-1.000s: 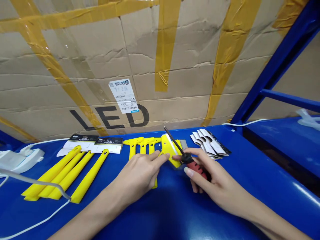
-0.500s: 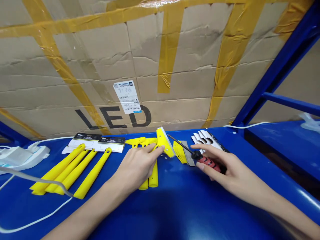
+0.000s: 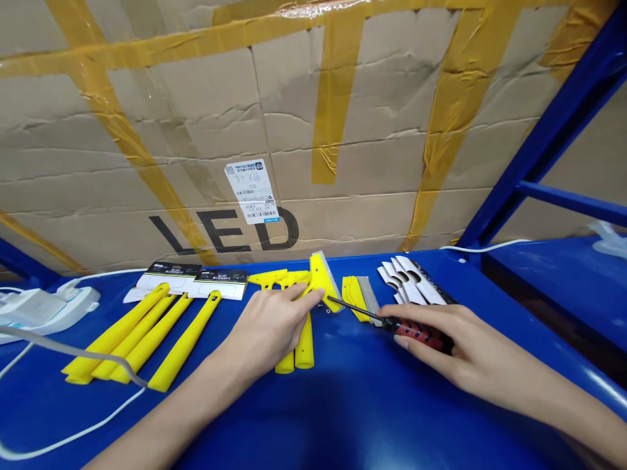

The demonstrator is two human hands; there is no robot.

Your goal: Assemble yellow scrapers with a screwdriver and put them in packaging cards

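My left hand is closed around a yellow scraper with a metal blade along its right edge; its lower part is hidden by my fingers. In my right hand is a screwdriver with a red and black handle. Its dark shaft points left, and the tip meets the lower part of the scraper head. Yellow scraper bodies lie under and behind my left hand. Just right of the held scraper is a stack of yellow plates beside grey metal blades. A tiny screw sits below the scraper head.
Several yellow handles lie at left, below printed cards. White folded cards are at right. A white power strip and cable occupy the left side. A large cardboard box stands behind; a blue frame post rises at right.
The screwdriver has swung down, its tip going from beyond the blade's upper edge to the lower part of the scraper head. My left hand holds nearly still.
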